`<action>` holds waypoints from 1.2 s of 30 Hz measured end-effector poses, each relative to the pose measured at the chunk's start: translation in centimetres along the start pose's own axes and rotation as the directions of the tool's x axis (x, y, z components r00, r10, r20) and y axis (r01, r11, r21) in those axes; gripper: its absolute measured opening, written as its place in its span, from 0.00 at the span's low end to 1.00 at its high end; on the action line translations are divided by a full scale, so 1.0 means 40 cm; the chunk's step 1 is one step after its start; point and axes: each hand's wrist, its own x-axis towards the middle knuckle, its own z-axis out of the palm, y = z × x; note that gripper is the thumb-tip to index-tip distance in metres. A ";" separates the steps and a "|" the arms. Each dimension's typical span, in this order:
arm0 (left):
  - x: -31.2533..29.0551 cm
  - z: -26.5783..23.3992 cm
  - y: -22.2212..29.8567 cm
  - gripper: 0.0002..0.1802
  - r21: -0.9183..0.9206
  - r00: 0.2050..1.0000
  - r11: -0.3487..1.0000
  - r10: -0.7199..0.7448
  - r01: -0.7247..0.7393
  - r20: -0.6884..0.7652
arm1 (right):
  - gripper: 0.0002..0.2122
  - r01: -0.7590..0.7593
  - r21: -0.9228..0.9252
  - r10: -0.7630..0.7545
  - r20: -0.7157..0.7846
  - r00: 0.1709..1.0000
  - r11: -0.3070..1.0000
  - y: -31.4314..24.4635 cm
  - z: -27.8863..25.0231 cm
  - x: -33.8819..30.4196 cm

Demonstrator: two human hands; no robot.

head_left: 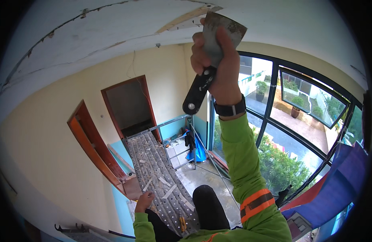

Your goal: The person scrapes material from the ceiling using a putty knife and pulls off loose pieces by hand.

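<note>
A partly hidden scraper (211, 47) is clasped by the right grip (223, 72); below, the left grip (144, 202) cannot be judged closed.

No readable text, labels, numbers or signs on anything visible.

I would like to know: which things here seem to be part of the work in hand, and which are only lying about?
Probably part of the work:
scraper, gripped in the right hand
damaged ceiling overhead
perforated platform below the person

Probably just lying about:
pale strips on the platform
yellow tool, also on the platform
</note>
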 end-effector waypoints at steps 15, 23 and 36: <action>-0.009 -0.010 -0.001 0.22 -0.039 0.999 0.999 -0.029 0.029 0.017 | 0.30 0.152 -0.864 -0.504 0.413 0.758 -0.480 -0.011 -0.039 0.027; 0.005 0.002 -0.021 0.22 -0.043 1.000 0.999 -0.005 0.007 0.031 | 0.33 0.159 -0.839 -0.467 0.436 0.770 -0.521 -0.022 -0.041 0.032; 0.007 0.001 -0.016 0.22 -0.037 1.000 0.999 0.015 -0.014 0.024 | 0.25 0.234 -0.943 -0.541 0.329 0.774 -0.239 -0.006 -0.031 0.054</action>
